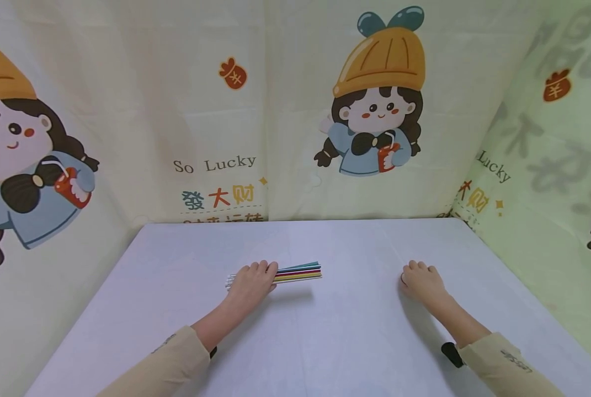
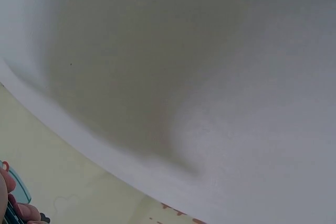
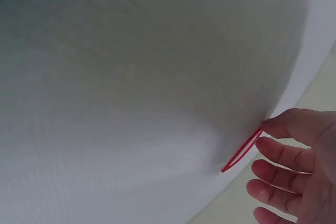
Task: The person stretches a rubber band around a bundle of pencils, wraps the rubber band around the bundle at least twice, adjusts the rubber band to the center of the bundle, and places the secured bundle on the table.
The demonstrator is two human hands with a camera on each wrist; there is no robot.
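A bundle of thin coloured sticks in teal, dark red, yellow and white lies crosswise in my left hand, whose fingers grip it just above the table. Pale stick ends show on the hand's far left side. In the left wrist view only some fingers and a dark bit of the bundle appear, at the lower left corner. Well to the right, my right hand pinches a red rubber band between thumb and index finger. The band hangs as a narrow loop, and the other fingers are loosely bent.
A white-covered table spreads under both hands. Behind it hangs a cream cloth printed with cartoon figures, and a similar cloth closes the right side. Black wrist devices show at the sleeves.
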